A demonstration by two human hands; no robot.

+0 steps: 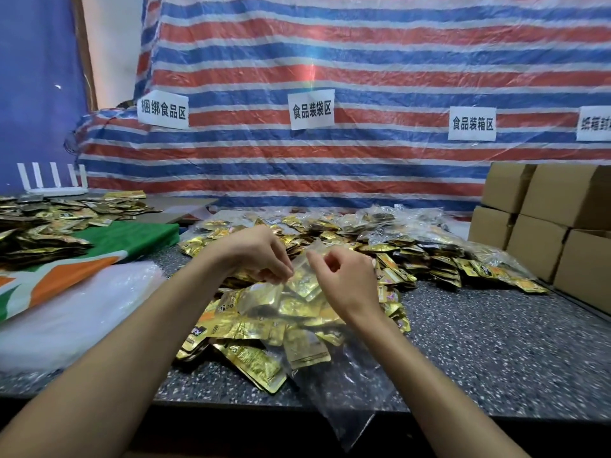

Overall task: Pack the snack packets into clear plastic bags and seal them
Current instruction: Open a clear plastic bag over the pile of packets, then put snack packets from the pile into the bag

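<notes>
- At frame centre, clear plastic bag [299,292] with several gold packets inside, mouth upward, held just above the heap.
- left grip [261,256] pinching the bag's top edge on its left side; right grip [344,276] pinching the same edge further right, fingers curled.
- Under and around the bag, loose snack packets [254,358] heaped on the speckled desk [496,352].
- At lower centre, empty clear bag [350,401] hanging over the desk's near edge.
- Behind the heap, centre right, filled bags [390,223] in a pile.
- At the right edge, stacked cardboard boxes [542,233].
- At left, green and orange cloth [132,239], with white plastic sheets [72,319] below it.
- Across the top, striped tarp [363,61] bearing paper signs [310,109].
</notes>
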